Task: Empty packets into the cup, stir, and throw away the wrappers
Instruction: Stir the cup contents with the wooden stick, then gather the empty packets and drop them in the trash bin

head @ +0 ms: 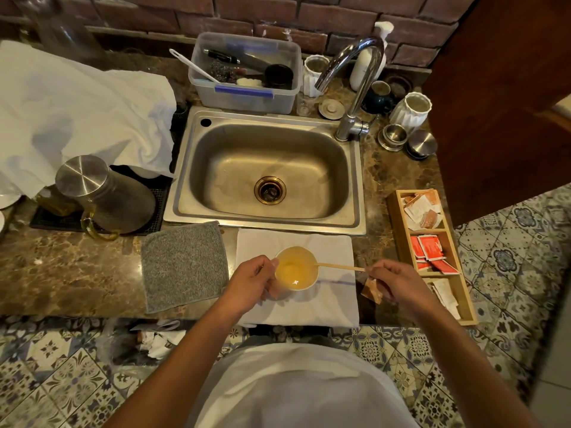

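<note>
A white paper cup with pale yellow liquid stands on a white towel at the counter's front edge. My left hand grips the cup's left side. My right hand pinches the outer end of a thin wooden stir stick, whose other end rests at the cup's right rim. The same hand also holds a brown torn wrapper hanging under its fingers.
A wooden organizer box at the right holds white, brown and red packets. A steel sink lies behind the towel, a grey cloth to its left, a steel-lidded jug further left. Crumpled wrappers sit in a bin below the counter.
</note>
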